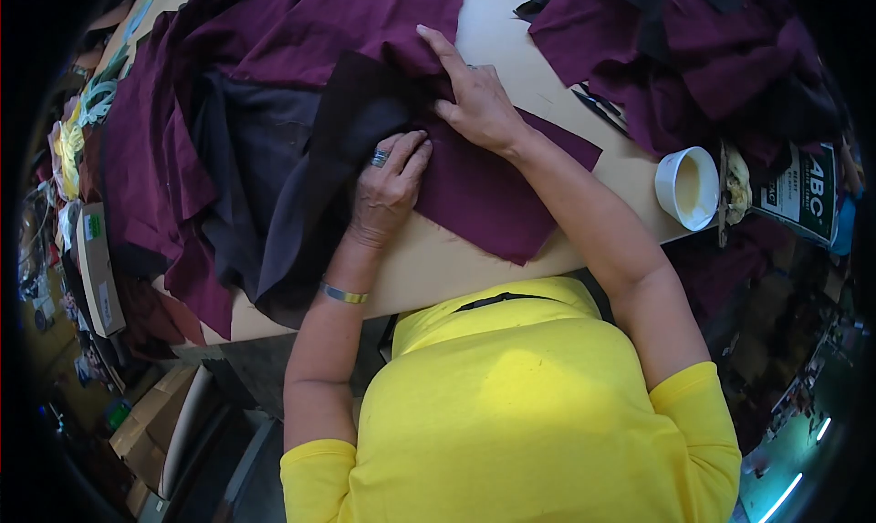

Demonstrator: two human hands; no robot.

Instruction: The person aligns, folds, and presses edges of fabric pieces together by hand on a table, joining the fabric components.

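Observation:
A large maroon cloth (274, 30) with a dark, near-black side lies over the table in loose folds. My left hand (392, 181), with a ring on one finger, has its fingers curled closed at the edge of the folded dark cloth (342, 112). Just beyond it, my right hand (479, 103) rests on the maroon fabric, index finger stretched forward and thumb spread apart; its other fingers are partly hidden. A maroon flap (502, 199) with a frayed edge lies flat beneath my right forearm.
A white bowl (691, 190) of pale, creamy stuff stands at the table's right edge. Behind it are scissors (598, 108) and a heap of maroon and dark cloth (675, 57). A container marked ABC (803, 194) is at far right. Ribbons (96, 99) hang at left.

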